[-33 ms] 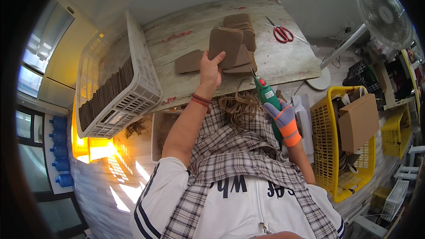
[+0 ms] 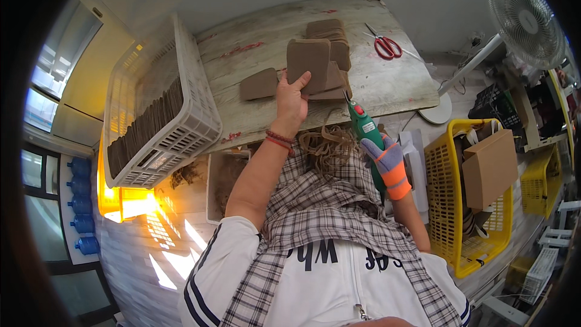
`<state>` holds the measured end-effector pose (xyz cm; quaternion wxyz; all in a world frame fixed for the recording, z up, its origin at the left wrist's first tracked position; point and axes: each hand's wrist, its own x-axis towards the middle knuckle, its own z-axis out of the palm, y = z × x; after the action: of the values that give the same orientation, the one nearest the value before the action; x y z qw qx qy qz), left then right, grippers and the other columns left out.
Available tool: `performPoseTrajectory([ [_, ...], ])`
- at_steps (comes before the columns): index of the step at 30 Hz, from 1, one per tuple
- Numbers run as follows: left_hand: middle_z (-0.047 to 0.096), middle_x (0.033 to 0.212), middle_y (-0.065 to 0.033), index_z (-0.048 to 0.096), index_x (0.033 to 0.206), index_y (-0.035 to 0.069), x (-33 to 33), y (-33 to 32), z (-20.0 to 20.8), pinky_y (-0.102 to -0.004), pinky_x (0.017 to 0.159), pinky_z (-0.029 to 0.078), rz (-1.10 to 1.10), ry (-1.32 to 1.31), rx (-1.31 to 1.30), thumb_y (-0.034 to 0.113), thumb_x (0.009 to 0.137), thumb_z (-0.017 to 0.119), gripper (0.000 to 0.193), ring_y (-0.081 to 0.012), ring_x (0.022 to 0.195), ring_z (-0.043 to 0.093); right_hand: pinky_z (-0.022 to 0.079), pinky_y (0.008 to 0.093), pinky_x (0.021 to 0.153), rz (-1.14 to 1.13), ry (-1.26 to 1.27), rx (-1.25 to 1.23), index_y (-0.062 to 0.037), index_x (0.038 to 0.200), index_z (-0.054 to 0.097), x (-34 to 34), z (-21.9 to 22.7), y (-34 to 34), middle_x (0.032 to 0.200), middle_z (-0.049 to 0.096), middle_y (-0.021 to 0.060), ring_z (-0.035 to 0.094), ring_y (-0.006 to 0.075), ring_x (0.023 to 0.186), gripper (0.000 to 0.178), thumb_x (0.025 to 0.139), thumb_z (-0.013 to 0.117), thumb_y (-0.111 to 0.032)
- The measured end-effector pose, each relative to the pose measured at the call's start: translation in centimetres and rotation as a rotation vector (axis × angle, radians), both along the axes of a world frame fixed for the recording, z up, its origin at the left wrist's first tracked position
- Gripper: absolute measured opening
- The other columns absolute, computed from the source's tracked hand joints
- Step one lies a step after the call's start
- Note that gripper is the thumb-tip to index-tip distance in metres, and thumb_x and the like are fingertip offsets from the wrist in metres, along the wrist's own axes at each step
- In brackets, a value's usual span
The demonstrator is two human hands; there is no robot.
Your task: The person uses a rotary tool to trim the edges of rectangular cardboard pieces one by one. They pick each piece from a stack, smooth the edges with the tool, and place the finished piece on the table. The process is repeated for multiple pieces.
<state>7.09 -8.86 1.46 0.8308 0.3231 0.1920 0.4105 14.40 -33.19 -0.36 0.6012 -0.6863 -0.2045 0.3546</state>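
My bare left hand, a red beaded bracelet at its wrist, grips a flat brown piece with rounded corners over the table's front part. The thumb lies on its face. In the orange and purple glove, my right hand is wrapped round a green power cutter with a red button; its pointed tip reaches the table edge. More brown pieces lie under and beside the held one. Behind them is a stack of brown pieces, and a single brown piece rests to the left. Brown strips hang over my lap.
Red-handled scissors lie on the worn table. At the left, a white crate holds a row of brown pieces. On the right stand a yellow basket with a cardboard box, and a white fan.
My left hand and the brown piece have shifted very slightly, the piece turning a little more upright. My right hand and the cutter stay almost where they were.
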Motion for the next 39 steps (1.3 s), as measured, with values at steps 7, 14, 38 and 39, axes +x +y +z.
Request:
performPoseTrajectory([
  [7, 0.056, 0.117, -0.0079, 0.046, 0.121, 0.005, 2.6, -3.6, -0.6, -0.0376, 0.098, 0.045, 0.02, -0.286, -0.391, -0.004, 0.082, 0.062, 0.043, -0.0237, 0.11, 0.054, 0.043, 0.0214, 0.044, -0.052, 0.062, 0.072, -0.0015, 0.093, 0.056, -0.2, 2.3, 1.3, 0.064, 0.059, 0.0038, 0.055, 0.0089, 0.05, 0.032, 0.081, 0.072, -0.027],
  [14, 0.055, 0.121, -0.0092, 0.045, 0.124, 0.006, 3.4, -5.2, -1.3, -0.0391, 0.099, 0.045, -0.044, -0.333, -0.356, -0.004, 0.085, 0.059, 0.043, -0.0259, 0.113, 0.053, 0.043, 0.0218, 0.044, -0.088, 0.074, 0.074, -0.0019, 0.093, 0.056, -0.7, 3.5, 1.3, 0.063, 0.059, 0.0042, 0.056, 0.0099, 0.05, 0.032, 0.081, 0.072, -0.027],
  [38, 0.059, 0.114, -0.0081, 0.051, 0.116, 0.005, 0.8, -6.7, -3.4, -0.0379, 0.093, 0.048, -0.21, -0.192, -0.179, -0.003, 0.084, 0.06, 0.034, -0.0229, 0.105, 0.057, 0.041, 0.0213, 0.045, -0.085, 0.014, 0.105, -0.0022, 0.095, 0.06, 1.6, 5.1, -0.4, 0.067, 0.061, 0.0021, 0.054, 0.0077, 0.05, 0.029, 0.081, 0.071, -0.025],
  [39, 0.06, 0.113, -0.0082, 0.052, 0.114, 0.005, 0.8, -6.6, -2.9, -0.0372, 0.092, 0.049, -0.172, -0.222, -0.213, -0.003, 0.084, 0.06, 0.032, -0.0228, 0.104, 0.058, 0.041, 0.0213, 0.045, -0.078, 0.002, 0.073, -0.0018, 0.095, 0.06, 1.4, 4.9, -0.5, 0.067, 0.061, 0.0025, 0.054, 0.0078, 0.05, 0.029, 0.081, 0.071, -0.025],
])
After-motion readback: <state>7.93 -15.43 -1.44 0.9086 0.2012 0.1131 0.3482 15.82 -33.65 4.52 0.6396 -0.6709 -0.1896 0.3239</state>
